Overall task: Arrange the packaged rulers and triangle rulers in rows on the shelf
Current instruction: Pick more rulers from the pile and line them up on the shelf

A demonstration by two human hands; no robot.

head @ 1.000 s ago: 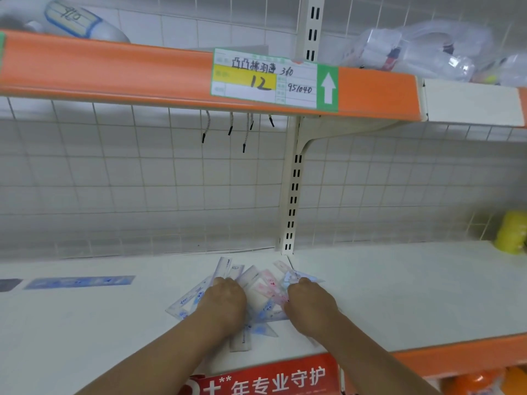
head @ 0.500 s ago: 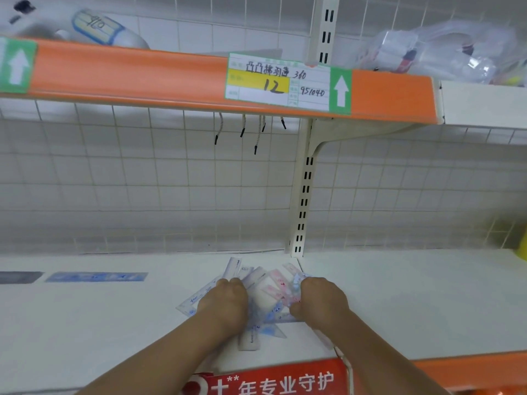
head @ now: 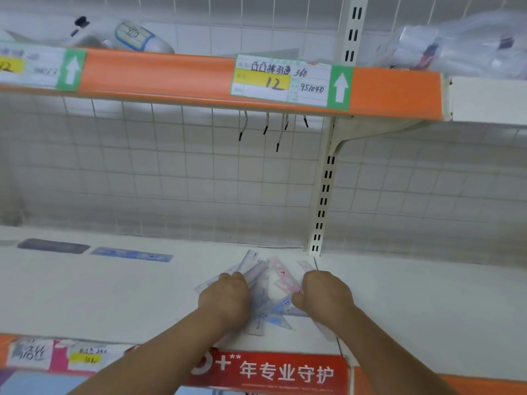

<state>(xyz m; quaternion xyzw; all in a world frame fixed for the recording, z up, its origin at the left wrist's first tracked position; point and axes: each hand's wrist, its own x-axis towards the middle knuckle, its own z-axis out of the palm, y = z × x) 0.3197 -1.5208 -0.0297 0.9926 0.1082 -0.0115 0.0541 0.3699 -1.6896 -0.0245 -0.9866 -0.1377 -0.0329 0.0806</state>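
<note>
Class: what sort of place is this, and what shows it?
Probably a shop aisle: orange-edged shelving with a handwritten price tag, a slotted upright, and a heap of packaged rulers.

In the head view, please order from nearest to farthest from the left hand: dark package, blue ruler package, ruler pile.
1. ruler pile, under the left hand itself.
2. blue ruler package, to its left on the shelf.
3. dark package, farthest left.
</note>
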